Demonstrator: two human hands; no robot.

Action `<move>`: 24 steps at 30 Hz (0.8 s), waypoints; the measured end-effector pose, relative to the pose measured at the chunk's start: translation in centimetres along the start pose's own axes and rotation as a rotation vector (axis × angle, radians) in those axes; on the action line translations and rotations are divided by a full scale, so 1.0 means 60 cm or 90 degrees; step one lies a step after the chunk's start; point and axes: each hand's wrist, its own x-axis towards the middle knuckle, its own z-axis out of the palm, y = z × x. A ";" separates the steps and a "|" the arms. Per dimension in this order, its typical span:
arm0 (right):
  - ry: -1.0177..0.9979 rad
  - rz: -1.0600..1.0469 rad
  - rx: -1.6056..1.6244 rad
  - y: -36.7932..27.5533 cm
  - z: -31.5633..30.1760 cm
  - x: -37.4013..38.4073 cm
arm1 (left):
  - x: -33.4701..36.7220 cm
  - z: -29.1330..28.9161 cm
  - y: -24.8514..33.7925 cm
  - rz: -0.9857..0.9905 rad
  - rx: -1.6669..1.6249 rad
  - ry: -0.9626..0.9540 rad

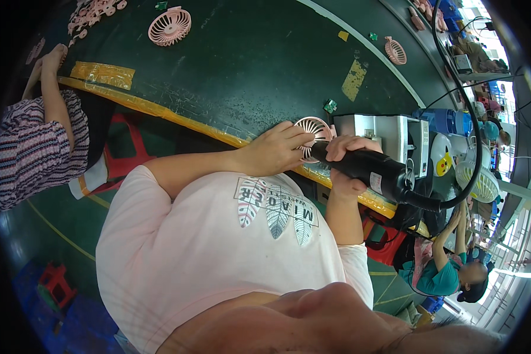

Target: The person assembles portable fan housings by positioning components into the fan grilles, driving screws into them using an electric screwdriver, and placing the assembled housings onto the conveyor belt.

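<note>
Right hand's [351,148] black tool [369,170] partly hides 1 white box [397,135]

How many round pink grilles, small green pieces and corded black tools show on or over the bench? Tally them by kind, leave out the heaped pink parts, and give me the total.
Grilles: 3
Green pieces: 3
Tool: 1
Total: 7
</note>
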 end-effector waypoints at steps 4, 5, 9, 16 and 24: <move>0.040 0.020 -0.010 -0.008 -0.001 0.000 | 0.001 0.000 0.000 0.011 0.002 0.010; 0.060 0.029 -0.011 -0.011 -0.002 0.001 | 0.000 0.000 0.000 0.012 0.002 0.004; 0.076 -0.028 0.033 -0.051 -0.052 0.023 | -0.004 -0.002 0.003 0.014 0.037 -0.012; 0.217 -0.106 -0.067 -0.096 -0.087 0.054 | -0.014 0.000 0.000 0.036 0.044 -0.045; 0.233 -0.049 0.003 -0.092 -0.084 0.063 | -0.012 0.006 -0.009 0.079 0.020 -0.005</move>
